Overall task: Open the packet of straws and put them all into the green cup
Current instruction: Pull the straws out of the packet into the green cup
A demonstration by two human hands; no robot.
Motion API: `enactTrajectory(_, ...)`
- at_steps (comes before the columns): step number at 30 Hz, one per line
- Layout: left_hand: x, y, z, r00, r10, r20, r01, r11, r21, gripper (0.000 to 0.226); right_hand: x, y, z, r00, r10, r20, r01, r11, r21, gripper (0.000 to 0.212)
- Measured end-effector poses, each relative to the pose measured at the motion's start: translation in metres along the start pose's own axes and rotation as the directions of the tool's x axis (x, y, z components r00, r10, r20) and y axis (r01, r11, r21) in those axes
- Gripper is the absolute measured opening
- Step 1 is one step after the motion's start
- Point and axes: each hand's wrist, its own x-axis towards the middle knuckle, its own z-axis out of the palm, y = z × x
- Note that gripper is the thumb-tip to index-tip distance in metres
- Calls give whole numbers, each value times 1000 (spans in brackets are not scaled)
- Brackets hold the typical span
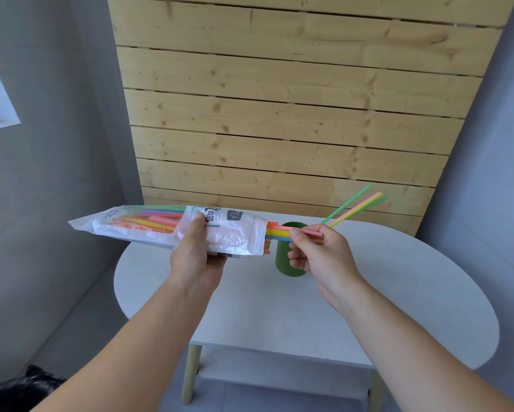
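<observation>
My left hand (195, 252) grips the white plastic packet of straws (148, 227), held level above the table with its open end pointing right. Several coloured straws stick out of that end (276, 231). My right hand (315, 251) pinches the tips of these straws between thumb and fingers, just over the green cup (282, 263). The cup stands upright on the table, partly hidden by my right hand. Several straws (357, 203), green, pink and yellow, lean out of the cup toward the upper right.
The white oval table (368, 292) has light wooden legs and a lower shelf (279, 379). A wooden slat panel (279, 114) stands behind it, between grey walls. A black bag (21, 388) lies on the floor at the lower left.
</observation>
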Motion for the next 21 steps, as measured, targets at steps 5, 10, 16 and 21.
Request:
enactTrajectory(5, 1, 2, -1, 1000, 15, -8, -15, 1000, -6, 36, 2, -3, -2, 997, 59, 49, -62, 997, 45, 11)
enactTrajectory(10, 2, -1, -1, 1000, -6, -9, 6, 1000, -1, 23, -1, -2, -2, 998, -34, 48, 36, 998, -51, 9)
enactTrajectory(16, 4, 2, -4, 1000, -6, -21, 6, 1000, -15, 25, -1, -6, -5, 998, -61, -3, 61, 997, -52, 10)
enactTrajectory(21, 5, 1, -4, 999, -32, -36, 30, 999, -40, 34, -6, -7, 1, 995, 96, -9, -90, 957, 275, 20)
